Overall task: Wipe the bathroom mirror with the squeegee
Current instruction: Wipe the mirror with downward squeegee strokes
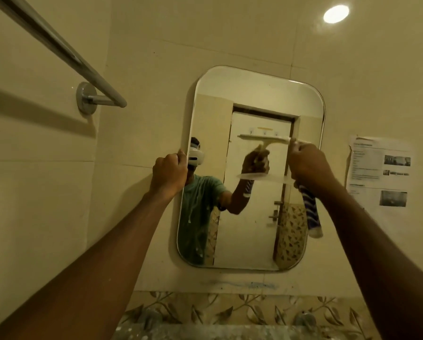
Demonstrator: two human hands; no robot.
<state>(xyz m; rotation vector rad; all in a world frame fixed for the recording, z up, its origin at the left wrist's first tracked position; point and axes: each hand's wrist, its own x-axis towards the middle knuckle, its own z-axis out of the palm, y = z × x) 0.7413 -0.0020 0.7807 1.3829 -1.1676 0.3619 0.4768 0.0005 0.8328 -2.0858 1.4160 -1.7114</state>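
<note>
Left hand [170, 173] grips the rounded frameless wall mirror [249, 229] at its 9 o'clock edge. Right hand [308, 165] clenched round pale-bladed squeegee with blue-and-white striped handle [310, 209], 2 o'clock on glass. Judged light, stiff; take by handle.

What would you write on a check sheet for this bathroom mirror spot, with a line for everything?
Surface: mirror, rounded corners, on a tiled wall.
Job's things: squeegee, up at the mirror's right side, striped handle pointing down.
Clutter: printed papers stuck on the wall at right.
Grippers: left hand grips the mirror's left edge; right hand grips the squeegee.
Cables: nothing seen.
Surroundings: towel rail upper left, round light above, leaf-pattern tiles below.
</note>
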